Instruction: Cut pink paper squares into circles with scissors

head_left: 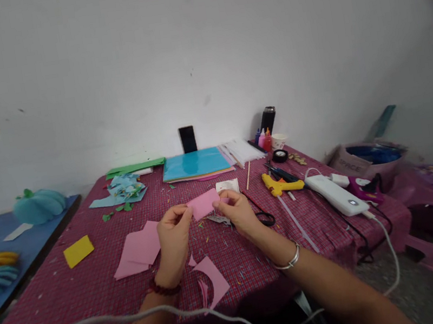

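A small pink sheet of paper [204, 204] is stretched between my two hands above the middle of the table. My left hand [175, 233] pinches its left end, and my right hand [238, 213] pinches the right end. Below and left of it lie several pink paper sheets [136, 254], overlapping one another. Pink offcuts with curved edges [215, 282] rest near the table's front edge. Partly hidden by my right hand are scissors [265, 219], their black handle loop showing beside it.
A white cable [114, 319] crosses low in front of my forearms. To the right lie a yellow glue gun [279, 183] and a white power bank [337, 195]. Blue sheets [196, 163], a phone [187, 139] and a black bottle [268, 120] stand at the back. A yellow paper [79, 251] lies left.
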A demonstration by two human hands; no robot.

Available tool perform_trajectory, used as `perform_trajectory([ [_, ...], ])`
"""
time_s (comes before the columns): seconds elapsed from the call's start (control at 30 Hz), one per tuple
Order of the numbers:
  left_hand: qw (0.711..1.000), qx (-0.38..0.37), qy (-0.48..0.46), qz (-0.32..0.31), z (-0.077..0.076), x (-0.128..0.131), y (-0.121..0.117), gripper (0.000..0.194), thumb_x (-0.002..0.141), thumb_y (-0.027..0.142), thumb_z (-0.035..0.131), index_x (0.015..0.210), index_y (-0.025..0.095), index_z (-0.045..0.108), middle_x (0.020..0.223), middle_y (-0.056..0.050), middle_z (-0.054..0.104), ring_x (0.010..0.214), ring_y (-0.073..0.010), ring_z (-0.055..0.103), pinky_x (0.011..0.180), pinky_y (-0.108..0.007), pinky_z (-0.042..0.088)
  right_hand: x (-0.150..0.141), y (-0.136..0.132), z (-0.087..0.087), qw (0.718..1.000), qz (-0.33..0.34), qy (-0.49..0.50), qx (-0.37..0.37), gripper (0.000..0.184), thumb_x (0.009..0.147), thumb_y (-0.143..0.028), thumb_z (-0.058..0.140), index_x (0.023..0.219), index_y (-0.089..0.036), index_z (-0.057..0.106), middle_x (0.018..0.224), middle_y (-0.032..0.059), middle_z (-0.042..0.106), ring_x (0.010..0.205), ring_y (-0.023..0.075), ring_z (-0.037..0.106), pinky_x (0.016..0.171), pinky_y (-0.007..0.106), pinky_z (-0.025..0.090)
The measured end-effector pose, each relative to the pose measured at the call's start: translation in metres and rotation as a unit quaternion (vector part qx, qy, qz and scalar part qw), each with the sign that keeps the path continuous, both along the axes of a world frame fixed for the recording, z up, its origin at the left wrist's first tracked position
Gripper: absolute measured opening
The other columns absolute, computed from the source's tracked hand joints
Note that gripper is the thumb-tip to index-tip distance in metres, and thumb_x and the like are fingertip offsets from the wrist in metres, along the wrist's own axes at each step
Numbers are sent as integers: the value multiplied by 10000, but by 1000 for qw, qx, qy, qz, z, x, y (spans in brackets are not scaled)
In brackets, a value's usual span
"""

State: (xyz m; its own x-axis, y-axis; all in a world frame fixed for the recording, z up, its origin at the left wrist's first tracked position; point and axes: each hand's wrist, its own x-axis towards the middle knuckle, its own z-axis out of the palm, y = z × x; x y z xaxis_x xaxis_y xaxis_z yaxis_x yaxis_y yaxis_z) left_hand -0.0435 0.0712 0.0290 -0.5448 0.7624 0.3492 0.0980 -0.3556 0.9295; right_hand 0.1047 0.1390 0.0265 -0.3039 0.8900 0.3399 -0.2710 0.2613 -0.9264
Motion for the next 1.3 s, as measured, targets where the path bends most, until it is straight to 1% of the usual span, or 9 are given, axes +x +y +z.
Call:
perform_trajectory([
  [0.33,996,21,79,28,5,8,-2,110,743,219,646,674,170,575,752,-3,600,711,-126,562,677,-237,431,-4,-1,-3,999,-10,-4,-31,261,717,-326,682,605,-203,481,520,-77,360,474,92,289,469,230,235],
  [0.43,998,12,56,32,6,10,-1,169,694,162,640,851,178,578,723,17,579,671,-123,557,637,-224,430,-3,0,-3,1000,-11,-13,-18,259,714,-329,680,604,-200,484,549,-67,393,498,96,323,491,232,264],
  [0.53,998,-29,52,-25,6,7,1,276,682,147,602,957,171,590,765,4,612,671,-131,562,616,-225,426,-1,1,-2,999,0,-39,11,241,698,-310,693,596,-192,509,614,-40,481,567,111,407,543,238,313],
  [0.63,986,-95,116,-73,7,1,1,73,719,223,611,752,164,637,682,10,599,620,-130,520,566,-227,383,2,2,0,996,25,-76,37,189,692,-289,691,609,-185,557,632,-29,520,598,119,437,562,241,328],
  [0.73,972,-136,163,-102,10,-6,1,205,725,318,650,588,167,627,542,30,520,534,-119,436,501,-234,315,2,3,0,993,48,-105,39,180,681,-286,702,611,-180,574,573,-48,481,541,102,398,514,230,294],
  [0.83,977,-140,119,-105,9,-9,3,237,688,353,690,556,166,626,517,29,512,516,-114,422,490,-236,303,1,4,-1,996,44,-82,-12,185,676,-318,722,737,-194,598,572,-71,472,477,80,354,459,214,261],
  [0.93,987,-117,22,-110,4,-10,6,242,661,369,716,581,162,621,530,27,529,523,-113,445,511,-233,337,-1,3,-2,993,59,-20,-101,333,662,-371,752,913,-212,604,585,-84,480,434,70,328,417,208,241],
  [1.07,985,-102,-13,-137,-3,-7,6,238,679,373,729,636,157,637,582,21,565,554,-114,473,539,-232,370,-6,1,-6,984,107,11,-142,320,602,-380,806,749,-171,612,588,-65,504,485,71,387,459,209,284],
  [1.3,989,-92,40,-109,-4,0,1,254,724,370,707,618,162,610,562,48,521,538,-95,434,521,-218,333,-6,1,-5,982,93,18,-161,366,512,-371,848,591,-164,557,522,-76,482,471,66,369,468,214,261],
])
